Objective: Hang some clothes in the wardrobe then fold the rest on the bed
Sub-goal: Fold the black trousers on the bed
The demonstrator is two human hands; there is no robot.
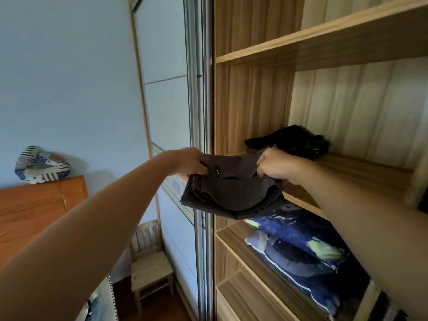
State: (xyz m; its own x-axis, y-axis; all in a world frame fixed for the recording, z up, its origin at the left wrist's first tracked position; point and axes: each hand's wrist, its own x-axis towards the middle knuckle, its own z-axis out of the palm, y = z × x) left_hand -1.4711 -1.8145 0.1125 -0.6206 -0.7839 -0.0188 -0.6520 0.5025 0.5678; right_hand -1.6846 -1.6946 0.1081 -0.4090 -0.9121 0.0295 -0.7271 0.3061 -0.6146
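Your left hand and right hand both grip the folded grey garment at the wardrobe shelf.

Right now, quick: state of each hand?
Left hand: gripping the left edge of the folded dark grey garment.
Right hand: gripping the same garment's right edge.
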